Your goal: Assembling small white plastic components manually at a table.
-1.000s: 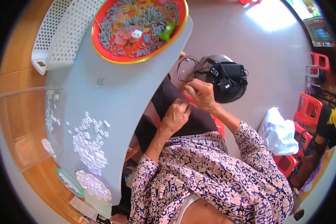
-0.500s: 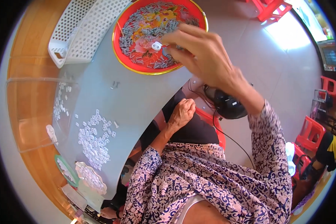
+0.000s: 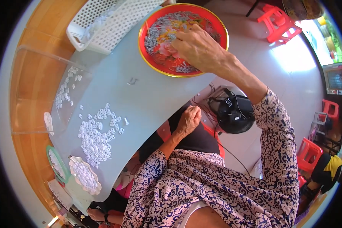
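Spanning the left side, the grey tabletop (image 3: 148, 106) carries a round red tray (image 3: 155, 64) at its far end. Right hand (image 3: 201, 49) is over the tray, fingers bent and bunched; fingertips obscured, so cannot tell whether anything is held. Left hand (image 3: 190, 119) is curled closed above the lap (image 3: 199, 142), well apart from the tray; contents not visible. White plastic pieces (image 3: 95, 142): heaped near left on tabletop. Grey pins (image 3: 152, 40): in tray, left and far of the right hand, which is nearer; long axes mixed.
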The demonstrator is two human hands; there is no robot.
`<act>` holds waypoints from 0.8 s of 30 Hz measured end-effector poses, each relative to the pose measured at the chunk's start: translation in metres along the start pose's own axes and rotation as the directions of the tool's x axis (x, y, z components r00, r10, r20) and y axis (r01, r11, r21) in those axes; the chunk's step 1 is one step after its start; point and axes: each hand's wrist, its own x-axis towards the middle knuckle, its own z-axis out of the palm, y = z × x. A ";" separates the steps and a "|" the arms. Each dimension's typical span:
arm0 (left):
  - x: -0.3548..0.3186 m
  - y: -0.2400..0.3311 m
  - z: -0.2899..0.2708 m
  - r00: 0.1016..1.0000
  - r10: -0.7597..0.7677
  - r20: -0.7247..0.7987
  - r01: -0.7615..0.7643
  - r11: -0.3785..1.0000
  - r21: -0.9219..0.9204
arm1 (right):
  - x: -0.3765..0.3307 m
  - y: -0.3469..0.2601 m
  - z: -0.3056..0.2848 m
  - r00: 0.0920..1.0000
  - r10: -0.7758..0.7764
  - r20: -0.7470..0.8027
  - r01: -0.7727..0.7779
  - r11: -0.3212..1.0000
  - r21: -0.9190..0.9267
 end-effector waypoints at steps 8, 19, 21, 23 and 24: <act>-0.010 -0.009 0.003 0.997 0.047 -0.058 -0.045 0.998 0.043 | 0.066 0.001 -0.033 0.883 0.116 -0.454 0.015 0.961 0.276; -0.014 -0.012 0.004 0.999 0.050 -0.006 -0.050 0.998 0.046 | 0.097 0.026 -0.049 0.723 0.327 -0.608 -0.042 0.900 0.434; -0.009 -0.014 0.003 1.000 0.015 0.027 -0.017 0.999 0.038 | 0.054 0.056 -0.037 0.649 0.440 -0.621 -0.210 0.888 0.409; 0.008 -0.011 0.000 0.989 0.151 0.004 -0.150 0.980 0.128 | 0.005 0.087 -0.030 0.480 0.618 -0.622 -0.147 0.756 0.638; 0.014 -0.013 -0.004 0.981 0.194 0.015 -0.194 0.962 0.192 | -0.019 0.097 -0.027 0.378 0.749 -0.545 0.054 0.569 0.820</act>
